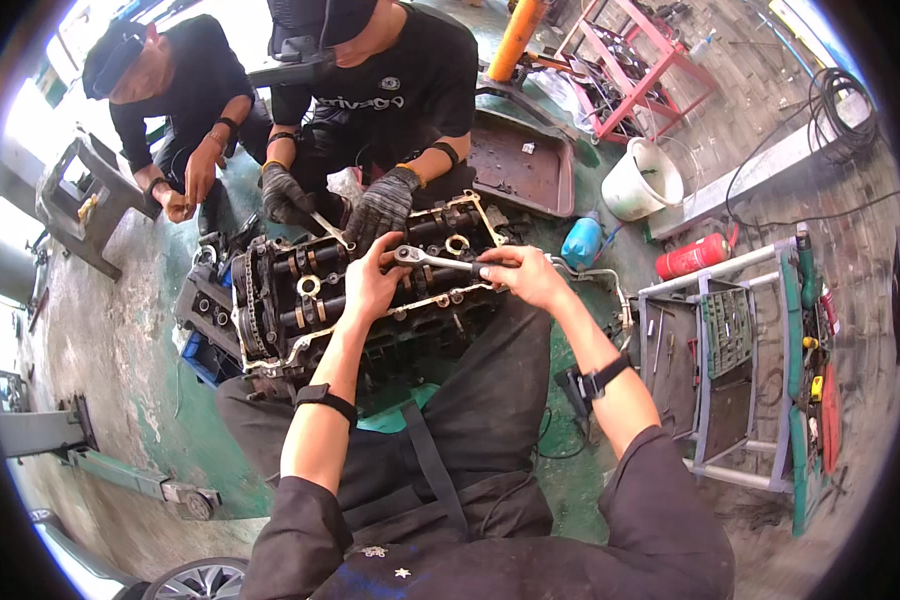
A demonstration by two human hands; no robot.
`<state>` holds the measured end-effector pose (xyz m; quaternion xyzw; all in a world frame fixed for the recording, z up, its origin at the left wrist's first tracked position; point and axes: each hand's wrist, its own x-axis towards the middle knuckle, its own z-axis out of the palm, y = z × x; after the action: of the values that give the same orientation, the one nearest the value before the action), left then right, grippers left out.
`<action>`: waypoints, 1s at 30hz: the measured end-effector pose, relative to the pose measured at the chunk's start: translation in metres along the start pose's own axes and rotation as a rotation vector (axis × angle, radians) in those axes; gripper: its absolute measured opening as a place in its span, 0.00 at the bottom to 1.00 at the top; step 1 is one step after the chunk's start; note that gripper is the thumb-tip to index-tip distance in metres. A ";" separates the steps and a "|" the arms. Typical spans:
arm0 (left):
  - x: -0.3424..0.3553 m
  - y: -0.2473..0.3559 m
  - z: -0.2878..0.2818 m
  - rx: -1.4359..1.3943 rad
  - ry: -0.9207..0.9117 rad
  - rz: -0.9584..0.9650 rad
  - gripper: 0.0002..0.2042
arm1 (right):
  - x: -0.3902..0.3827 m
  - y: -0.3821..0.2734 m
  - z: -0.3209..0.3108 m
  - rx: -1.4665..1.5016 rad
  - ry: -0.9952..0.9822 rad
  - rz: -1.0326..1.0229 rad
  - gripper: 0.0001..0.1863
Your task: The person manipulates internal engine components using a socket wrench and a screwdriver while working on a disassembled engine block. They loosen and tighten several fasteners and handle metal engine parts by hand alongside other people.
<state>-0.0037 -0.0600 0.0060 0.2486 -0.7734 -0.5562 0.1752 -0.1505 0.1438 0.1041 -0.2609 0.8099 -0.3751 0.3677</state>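
Note:
A ratchet wrench lies nearly level over the opened engine, its head to the left. My right hand is closed round the handle end. At the head, my left hand pinches with thumb and fingers; what sits under the head is hidden. Beneath and around my hands are the engine's camshafts, with a timing chain at the left end. Across the engine, a co-worker's gloved hand holds a metal wrench, and the other glove rests at the engine's far side.
A second person crouches at the far left. Behind the engine stand a brown metal tray and a white bucket. To the right are a blue bottle, a red fire extinguisher and a metal rack with tools.

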 end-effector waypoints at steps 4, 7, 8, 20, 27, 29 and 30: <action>0.005 -0.003 0.006 0.045 -0.010 0.074 0.24 | 0.031 0.018 -0.024 -0.044 -0.040 -0.138 0.15; 0.006 0.005 0.004 -0.032 -0.023 0.005 0.21 | 0.040 0.010 -0.033 -0.001 -0.103 -0.113 0.14; 0.006 0.005 0.006 -0.033 -0.026 0.008 0.21 | 0.040 0.009 -0.035 -0.002 -0.099 -0.113 0.14; -0.001 0.003 0.013 0.349 0.016 0.259 0.20 | 0.043 0.054 -0.034 -0.105 0.000 -0.123 0.16; 0.002 0.012 0.016 0.354 0.020 0.159 0.19 | 0.039 0.040 -0.025 -0.149 0.133 -0.099 0.19; 0.001 0.019 0.016 0.262 0.005 0.115 0.19 | 0.029 0.043 -0.020 -0.196 0.197 -0.152 0.19; 0.000 0.022 0.015 0.256 0.007 0.113 0.19 | 0.023 0.048 -0.015 -0.225 0.244 -0.175 0.18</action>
<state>-0.0165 -0.0426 0.0216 0.2268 -0.8501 -0.4414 0.1760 -0.1827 0.1622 0.0634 -0.3224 0.8596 -0.3415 0.2011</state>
